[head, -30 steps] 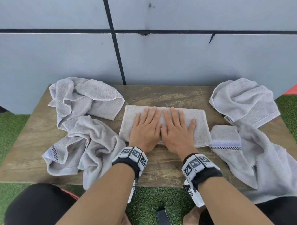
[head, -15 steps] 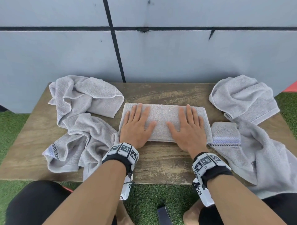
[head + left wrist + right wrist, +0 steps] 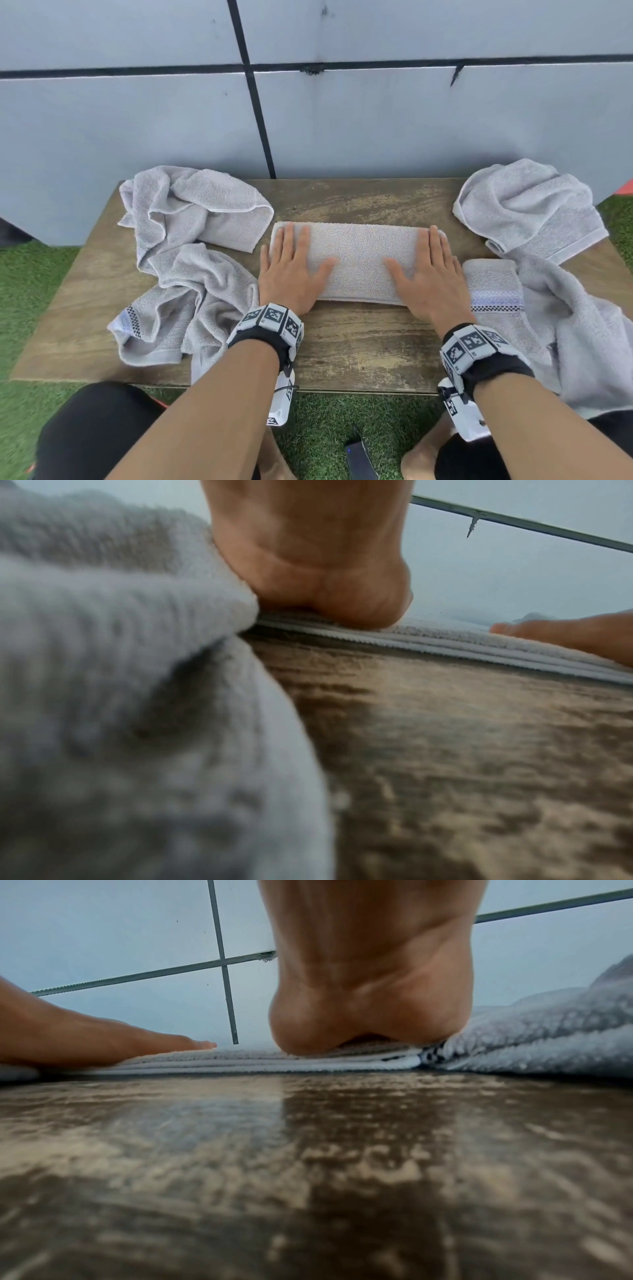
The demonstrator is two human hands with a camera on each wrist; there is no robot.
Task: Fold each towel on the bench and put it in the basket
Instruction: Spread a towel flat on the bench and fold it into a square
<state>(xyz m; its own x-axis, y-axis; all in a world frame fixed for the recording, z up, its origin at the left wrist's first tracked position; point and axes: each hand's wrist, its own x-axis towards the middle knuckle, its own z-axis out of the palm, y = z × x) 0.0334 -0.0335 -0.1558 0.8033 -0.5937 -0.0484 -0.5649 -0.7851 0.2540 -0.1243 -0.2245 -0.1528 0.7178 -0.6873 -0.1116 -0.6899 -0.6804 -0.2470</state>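
A folded grey towel (image 3: 359,260) lies flat in the middle of the wooden bench (image 3: 359,346). My left hand (image 3: 291,270) presses flat on its left end, fingers straight. My right hand (image 3: 428,274) presses flat on its right end. In the left wrist view the heel of my left hand (image 3: 329,588) sits on the towel's layered edge (image 3: 445,645). The right wrist view shows my right palm (image 3: 369,1001) on the same towel (image 3: 240,1061). No basket is in view.
Crumpled grey towels lie on the bench's left side (image 3: 191,253) and right side (image 3: 534,212), the right one (image 3: 582,335) hanging over the front edge. A grey panelled wall (image 3: 342,120) stands behind. Green turf (image 3: 30,291) surrounds the bench. A dark device (image 3: 359,459) lies on the turf below.
Both hands have slid apart from the towel's middle to its two ends, staying flat on it. The head camera has tilted slightly.
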